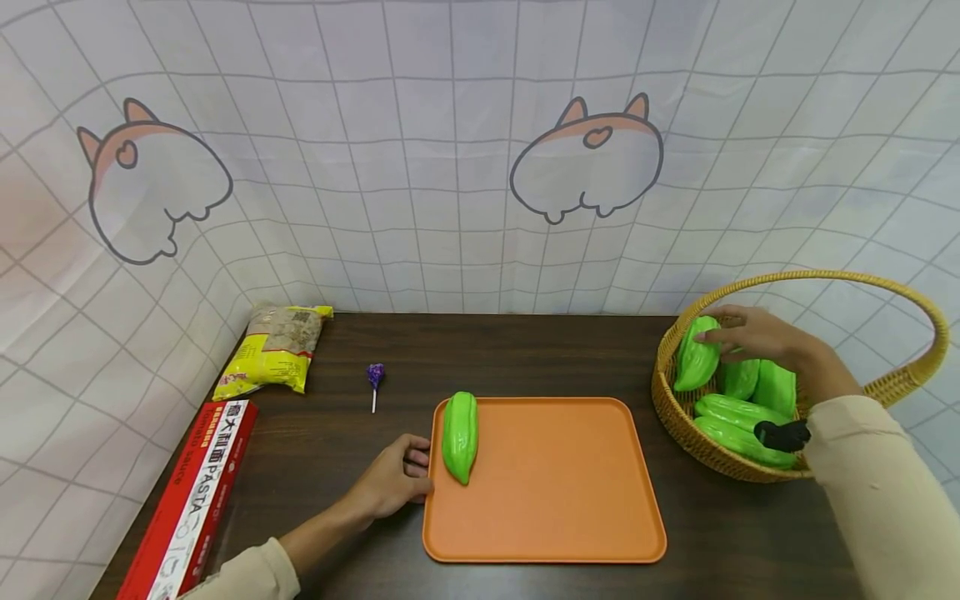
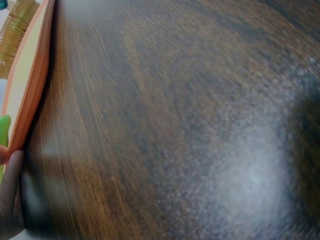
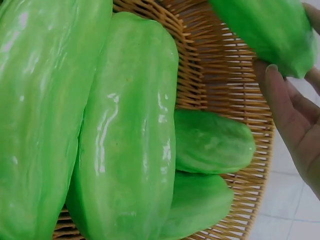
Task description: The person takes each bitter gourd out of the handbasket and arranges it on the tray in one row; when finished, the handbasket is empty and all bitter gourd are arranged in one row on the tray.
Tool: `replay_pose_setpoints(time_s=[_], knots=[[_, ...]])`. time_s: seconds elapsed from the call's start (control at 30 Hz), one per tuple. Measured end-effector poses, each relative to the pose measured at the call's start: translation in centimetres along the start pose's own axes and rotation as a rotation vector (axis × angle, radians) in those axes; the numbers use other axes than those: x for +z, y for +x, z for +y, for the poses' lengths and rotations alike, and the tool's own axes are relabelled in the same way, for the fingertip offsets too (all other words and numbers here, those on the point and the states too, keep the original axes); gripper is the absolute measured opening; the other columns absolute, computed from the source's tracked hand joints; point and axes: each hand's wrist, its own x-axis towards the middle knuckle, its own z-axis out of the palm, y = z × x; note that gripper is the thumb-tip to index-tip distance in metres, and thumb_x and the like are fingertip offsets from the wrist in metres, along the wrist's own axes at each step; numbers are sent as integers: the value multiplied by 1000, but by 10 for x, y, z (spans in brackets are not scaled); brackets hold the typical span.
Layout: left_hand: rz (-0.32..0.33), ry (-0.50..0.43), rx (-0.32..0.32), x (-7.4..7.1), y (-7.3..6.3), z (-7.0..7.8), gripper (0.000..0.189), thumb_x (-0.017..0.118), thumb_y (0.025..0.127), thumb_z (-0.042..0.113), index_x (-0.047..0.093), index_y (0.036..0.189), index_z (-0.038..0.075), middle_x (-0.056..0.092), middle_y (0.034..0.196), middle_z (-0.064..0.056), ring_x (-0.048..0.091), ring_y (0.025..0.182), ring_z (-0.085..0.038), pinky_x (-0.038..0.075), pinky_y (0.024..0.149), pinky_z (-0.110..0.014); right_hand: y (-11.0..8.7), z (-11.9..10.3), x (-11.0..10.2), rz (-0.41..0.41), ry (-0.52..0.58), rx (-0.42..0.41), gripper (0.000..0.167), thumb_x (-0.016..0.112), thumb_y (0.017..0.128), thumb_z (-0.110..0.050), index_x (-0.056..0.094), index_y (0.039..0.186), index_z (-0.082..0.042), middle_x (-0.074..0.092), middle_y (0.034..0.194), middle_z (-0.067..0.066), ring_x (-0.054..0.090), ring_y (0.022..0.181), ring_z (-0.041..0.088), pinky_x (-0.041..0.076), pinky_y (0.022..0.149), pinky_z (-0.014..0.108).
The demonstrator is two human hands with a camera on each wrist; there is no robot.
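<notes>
In the head view, my right hand (image 1: 757,335) reaches into a wicker basket (image 1: 686,429) and grips a glossy green ridged fruit (image 1: 697,354) with a tapered end. In the right wrist view the fingertips (image 3: 271,75) lie against that fruit, near its narrow end. Several similar green fruits (image 3: 127,125) lie beneath in the basket. At the left rim of an orange tray (image 1: 555,483), my left hand (image 1: 392,479) pinches the edge, seen also in the left wrist view. Another green fruit (image 1: 460,437) lies lengthwise along the tray's left side.
A red pasta box (image 1: 191,500) lies along the table's left edge, with a yellow and clear bag (image 1: 277,350) behind it. A purple-wrapped lollipop (image 1: 376,385) lies left of the tray. The basket's tall handle (image 1: 933,333) arches over at the right.
</notes>
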Motion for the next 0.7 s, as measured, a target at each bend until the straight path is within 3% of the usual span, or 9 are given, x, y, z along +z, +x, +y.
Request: replay_pose_setpoints(time_s=[0.3,0.7], knots=[[17,-2,-4,1,1,-3,62,70,74,-6,50,133,-6,56,112,-19,61,90,-21,63,68,-36,-16,-2,-4,33,42,-24,78,54,103,-37,14,159,0,6,157,42,47,127,51,56,98,52],[14,-15,11,0,0,-3,61,71,75,-5,50,132,-6,56,112,-19,62,90,-21,63,68,-36,-35,-5,-2,75,108,-71,72,56,103,-33,19,157,-2,5,158,42,33,137,56,56,98,49]])
